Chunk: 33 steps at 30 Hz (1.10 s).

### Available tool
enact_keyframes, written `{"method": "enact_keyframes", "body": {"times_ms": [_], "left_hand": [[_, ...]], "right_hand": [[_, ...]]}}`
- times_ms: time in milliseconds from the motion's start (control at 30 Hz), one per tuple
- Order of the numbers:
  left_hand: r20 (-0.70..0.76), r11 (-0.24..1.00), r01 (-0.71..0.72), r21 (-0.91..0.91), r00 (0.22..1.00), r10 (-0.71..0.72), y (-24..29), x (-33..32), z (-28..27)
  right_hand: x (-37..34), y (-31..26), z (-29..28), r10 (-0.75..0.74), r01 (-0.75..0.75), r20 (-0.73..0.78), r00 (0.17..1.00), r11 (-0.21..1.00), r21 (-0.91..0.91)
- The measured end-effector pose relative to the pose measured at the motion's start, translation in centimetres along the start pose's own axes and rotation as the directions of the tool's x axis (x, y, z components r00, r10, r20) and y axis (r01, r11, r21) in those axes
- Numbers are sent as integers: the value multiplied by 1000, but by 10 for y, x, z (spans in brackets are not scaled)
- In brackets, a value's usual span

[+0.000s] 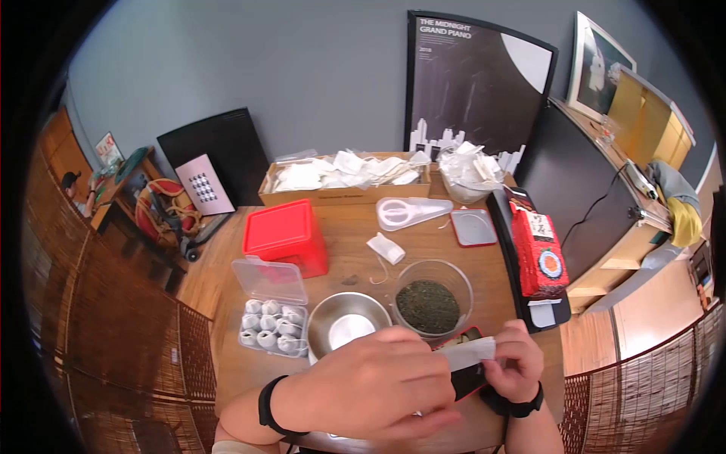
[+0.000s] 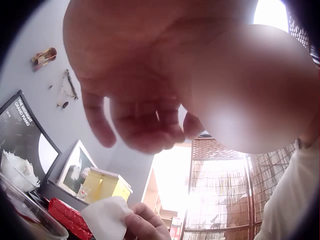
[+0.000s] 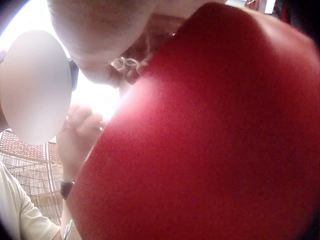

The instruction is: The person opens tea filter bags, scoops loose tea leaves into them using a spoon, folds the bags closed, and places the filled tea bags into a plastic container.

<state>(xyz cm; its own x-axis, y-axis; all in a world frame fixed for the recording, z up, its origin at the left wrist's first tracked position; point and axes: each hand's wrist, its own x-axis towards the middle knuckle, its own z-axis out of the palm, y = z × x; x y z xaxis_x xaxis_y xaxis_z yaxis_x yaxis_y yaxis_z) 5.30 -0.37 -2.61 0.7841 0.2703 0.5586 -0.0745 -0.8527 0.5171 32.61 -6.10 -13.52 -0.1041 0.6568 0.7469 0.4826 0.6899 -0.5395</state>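
In the head view the right hand (image 1: 518,362) pinches the edge of a small white pouch (image 1: 469,352). A dark, red-edged object (image 1: 469,380) lies just below the pouch. The left hand (image 1: 370,382) is held over the table's near side, beside the pouch; the left wrist view shows its fingers (image 2: 145,120) loosely bent with nothing visible in them, above the pouch (image 2: 106,218) and the right fingertips (image 2: 145,225). A smooth red surface (image 3: 200,130) fills most of the right wrist view, with a string (image 3: 129,62) by the right fingers.
Behind the hands are a glass bowl of dark leaves (image 1: 429,306) and a steel bowl (image 1: 325,321). To the left stand a box of filled pouches (image 1: 265,325) and a red container (image 1: 283,231). Further back are scissors (image 1: 412,213), a pouch carton (image 1: 340,197) and a red packet (image 1: 538,257).
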Motion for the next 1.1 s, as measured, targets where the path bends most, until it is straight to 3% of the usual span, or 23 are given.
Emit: {"method": "enact_keyframes", "body": {"times_ms": [100, 333, 533, 1000, 1067, 1100], "left_hand": [[76, 993, 78, 92, 994, -85, -3, 9, 8], [238, 966, 22, 259, 967, -86, -14, 7, 26], [222, 938, 1, 347, 971, -84, -11, 10, 26], [238, 937, 31, 348, 964, -121, -10, 5, 24], [245, 943, 33, 332, 962, -120, -10, 5, 22], [205, 933, 99, 346, 962, -178, -9, 5, 19]], "right_hand": [[5, -3, -1, -30, 32, 79, 996, 999, -25], [8, -8, -1, -41, 44, 160, 986, 999, -16], [10, -10, 0, -56, 57, 184, 981, 998, -2], [10, -10, 0, -45, 49, 192, 980, 999, -14], [7, -9, -1, -12, 12, 85, 996, 1000, -4], [6, -7, -1, -9, 10, 85, 996, 1000, -7]]}}
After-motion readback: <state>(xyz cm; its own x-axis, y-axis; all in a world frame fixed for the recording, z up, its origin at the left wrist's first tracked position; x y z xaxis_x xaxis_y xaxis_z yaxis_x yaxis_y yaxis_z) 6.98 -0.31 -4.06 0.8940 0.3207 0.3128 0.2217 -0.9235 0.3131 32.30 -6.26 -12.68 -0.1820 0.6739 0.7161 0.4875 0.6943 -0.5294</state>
